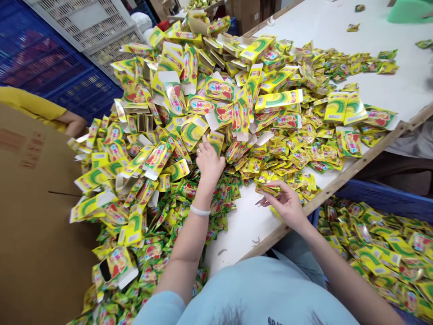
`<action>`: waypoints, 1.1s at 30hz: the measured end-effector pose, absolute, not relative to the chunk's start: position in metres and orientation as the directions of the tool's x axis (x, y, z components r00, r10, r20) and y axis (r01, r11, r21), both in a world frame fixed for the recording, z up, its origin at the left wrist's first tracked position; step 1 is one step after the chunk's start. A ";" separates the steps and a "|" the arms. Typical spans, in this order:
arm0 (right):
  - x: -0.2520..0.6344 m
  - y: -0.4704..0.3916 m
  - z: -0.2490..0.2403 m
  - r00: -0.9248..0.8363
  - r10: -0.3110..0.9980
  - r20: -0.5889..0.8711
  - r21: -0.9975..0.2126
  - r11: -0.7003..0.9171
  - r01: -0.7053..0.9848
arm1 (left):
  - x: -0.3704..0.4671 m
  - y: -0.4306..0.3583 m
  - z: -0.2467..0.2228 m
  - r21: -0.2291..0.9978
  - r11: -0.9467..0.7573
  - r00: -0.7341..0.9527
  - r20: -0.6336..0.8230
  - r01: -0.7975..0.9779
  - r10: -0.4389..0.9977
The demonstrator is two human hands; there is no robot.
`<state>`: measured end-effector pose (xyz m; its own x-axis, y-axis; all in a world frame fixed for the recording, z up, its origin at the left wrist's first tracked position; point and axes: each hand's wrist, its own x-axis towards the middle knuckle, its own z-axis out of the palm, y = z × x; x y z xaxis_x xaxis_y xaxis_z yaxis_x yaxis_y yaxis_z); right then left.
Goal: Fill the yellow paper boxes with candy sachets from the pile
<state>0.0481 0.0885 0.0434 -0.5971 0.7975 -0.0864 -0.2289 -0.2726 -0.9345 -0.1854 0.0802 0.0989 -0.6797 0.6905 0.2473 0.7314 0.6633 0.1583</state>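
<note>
My left hand (209, 163) reaches into the heap of cartons, its thumb and fingers round a small yellow-and-green carton (215, 141). Printed cartons (219, 89) are piled beyond it, several with open flaps. Under my left wrist lie many shiny green-and-yellow sachets (189, 189). Over the white tabletop (250, 216), near its front edge, my right hand (287, 205) pinches yellow sachets (267, 188) between thumb and fingers; how many cannot be made out.
A wooden strip (324, 192) edges the table. Below it at the right stands a blue crate (382, 193) of filled-looking cartons. A large cardboard box (40, 216) stands at the left, near another person's arm (72, 122). Blue and white crates (91, 22) are stacked behind.
</note>
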 end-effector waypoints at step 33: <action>0.051 0.138 0.142 -0.990 -0.133 0.037 -0.836 0.538 -0.104 | -0.101 -0.026 0.096 0.914 0.405 0.186 -0.400 0.012 0.897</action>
<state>0.0506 0.1380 0.1425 -0.9904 -0.1332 0.0372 -0.1038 0.5381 -0.8364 -0.1008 -0.0264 0.0961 0.1864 0.8974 -0.3999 0.0116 0.4050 0.9142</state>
